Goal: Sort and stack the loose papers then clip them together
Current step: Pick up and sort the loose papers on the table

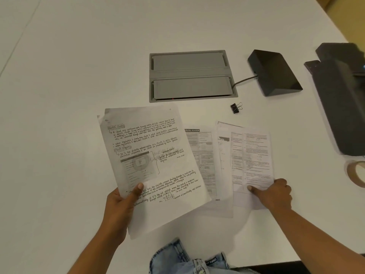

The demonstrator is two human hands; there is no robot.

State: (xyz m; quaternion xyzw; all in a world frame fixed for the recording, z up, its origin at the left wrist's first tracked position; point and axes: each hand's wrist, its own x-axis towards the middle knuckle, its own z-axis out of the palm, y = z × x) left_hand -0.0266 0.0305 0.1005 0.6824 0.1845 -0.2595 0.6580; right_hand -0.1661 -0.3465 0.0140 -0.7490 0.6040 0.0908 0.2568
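My left hand (120, 202) grips the lower left corner of a few handwritten sheets (150, 155), holding them tilted above the white table (69, 95). To their right, printed sheets (250, 159) lie overlapped flat on the table, one of them (201, 155) partly hidden under the held pages. My right hand (274, 194) rests on the lower right corner of the printed sheets, index finger pressed on the top one. A black binder clip (235, 108) lies alone beyond the papers, untouched.
A grey cable hatch (192, 76) is set into the table behind the papers. A black wedge-shaped box (274, 73) with a cable sits right of it, a dark device (343, 99) at the right edge, and a tape roll (356, 174) below it.
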